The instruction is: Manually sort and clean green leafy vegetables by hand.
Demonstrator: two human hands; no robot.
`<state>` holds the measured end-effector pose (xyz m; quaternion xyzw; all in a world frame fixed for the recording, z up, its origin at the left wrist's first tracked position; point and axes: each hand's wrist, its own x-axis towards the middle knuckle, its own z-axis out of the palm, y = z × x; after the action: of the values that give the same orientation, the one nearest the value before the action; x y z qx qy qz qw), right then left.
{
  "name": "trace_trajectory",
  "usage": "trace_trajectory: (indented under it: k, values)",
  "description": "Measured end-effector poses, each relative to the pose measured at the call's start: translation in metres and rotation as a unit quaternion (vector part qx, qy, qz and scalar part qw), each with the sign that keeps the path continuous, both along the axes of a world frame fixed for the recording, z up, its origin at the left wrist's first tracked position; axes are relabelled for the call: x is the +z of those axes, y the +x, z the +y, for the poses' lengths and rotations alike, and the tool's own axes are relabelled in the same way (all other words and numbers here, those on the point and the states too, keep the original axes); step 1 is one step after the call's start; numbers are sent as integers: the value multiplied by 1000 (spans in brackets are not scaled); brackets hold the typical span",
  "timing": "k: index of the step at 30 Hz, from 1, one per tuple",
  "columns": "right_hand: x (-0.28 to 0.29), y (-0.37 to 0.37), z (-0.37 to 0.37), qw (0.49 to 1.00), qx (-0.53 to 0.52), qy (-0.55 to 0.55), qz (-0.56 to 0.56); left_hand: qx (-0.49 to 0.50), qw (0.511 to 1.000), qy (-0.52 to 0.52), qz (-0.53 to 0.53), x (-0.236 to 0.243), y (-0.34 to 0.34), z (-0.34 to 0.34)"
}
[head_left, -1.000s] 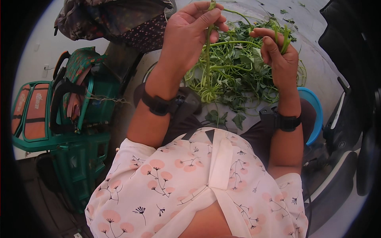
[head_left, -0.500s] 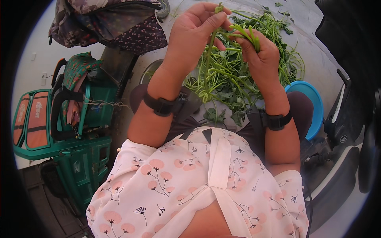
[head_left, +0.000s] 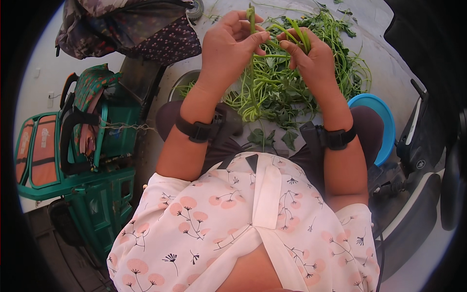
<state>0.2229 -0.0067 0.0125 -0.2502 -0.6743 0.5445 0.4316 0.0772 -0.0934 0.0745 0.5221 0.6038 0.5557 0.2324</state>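
Note:
My left hand [head_left: 228, 51] is closed, pinching a long green stem [head_left: 252, 29] that hangs down past the fingers. In my right hand [head_left: 314, 58] a small bunch of light green stalks [head_left: 301, 38] is gripped, their ends sticking up above the thumb. A thin stalk stretches between the two hands. Below and behind them lies a tangled pile of leafy green vines [head_left: 284, 97] on the pale floor. A few loose leaves [head_left: 262, 138] rest near my knees.
A metal bowl [head_left: 181, 82] with some greens in it stands by my left knee. Beside my right knee is a blue basin [head_left: 389, 129]. A green tricycle-like vehicle [head_left: 99, 194] and a patterned fabric cover [head_left: 131, 29] stand on the left. A black and white vehicle [head_left: 413, 141] flanks the right.
Both hands have shifted slightly left and a little lower. The right hand still grips the stalks, and the left still pinches the stem, which now stands more upright.

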Motion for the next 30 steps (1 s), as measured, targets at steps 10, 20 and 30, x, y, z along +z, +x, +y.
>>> trace_trajectory:
  k: [10,20,30]
  values:
    - [1,10,8,973,155,-6,-170,78,988,103,-83,34,-46,-18]
    - [7,22,7,977,167,-63,-116,58,990,116,-49,24,-38,-26]
    - [35,9,-36,966,89,221,-101,32,996,14,-81,25,-15,-48]
